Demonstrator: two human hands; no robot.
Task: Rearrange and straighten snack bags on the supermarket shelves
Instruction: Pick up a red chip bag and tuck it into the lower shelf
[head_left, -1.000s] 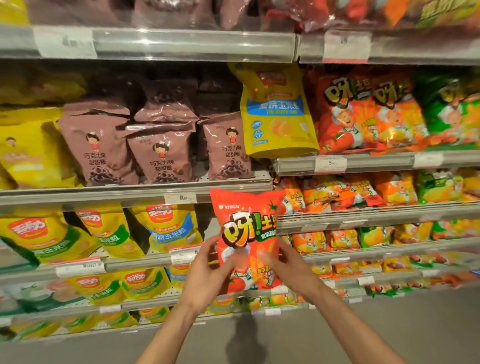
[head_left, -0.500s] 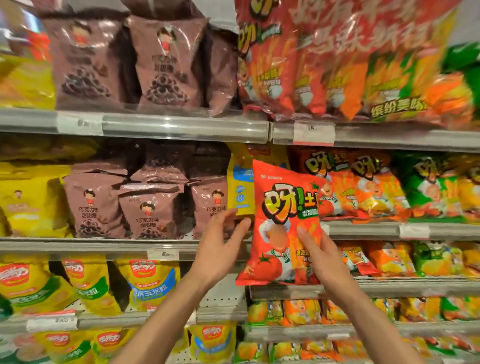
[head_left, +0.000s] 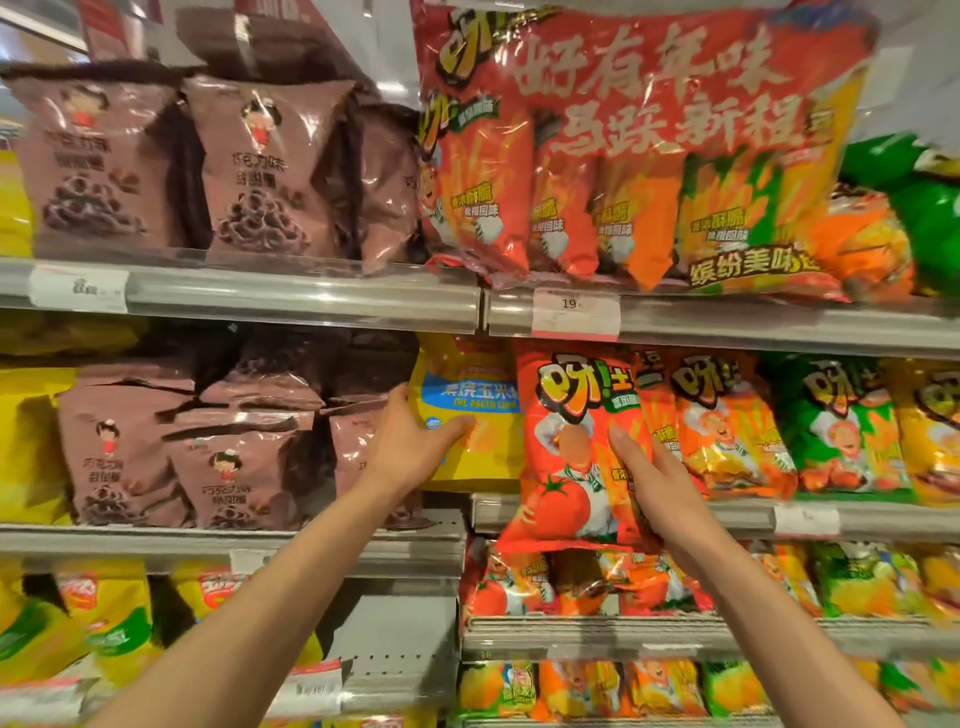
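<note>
Your right hand (head_left: 657, 486) holds one red tomato snack bag (head_left: 571, 452) up against the front of the middle shelf (head_left: 883, 519); its fingers (head_left: 626, 447) lie along the bag's right side, and the grip behind the bag is hidden. The bag is glossy crinkled foil, flat and roughly rectangular, upright with a slight tilt, its lower edge hanging below the shelf lip. Just left of it stands one yellow corn bag (head_left: 467, 410), shiny plastic with a blue band. Your left hand (head_left: 415, 447) cups that yellow bag's left edge, thumb laid across its front and the other digits behind it. Both forearms reach up and forward from the bottom of the view, bare.

To the right, on the same shelf, you have two orange-red bags (head_left: 727, 431) of the same brand, then one green bag (head_left: 841, 426). To the left are about four brown chocolate bags (head_left: 130, 452), matte, puffy and creased. Above sits one large red multipack (head_left: 649, 145) in clear wrap.
</note>
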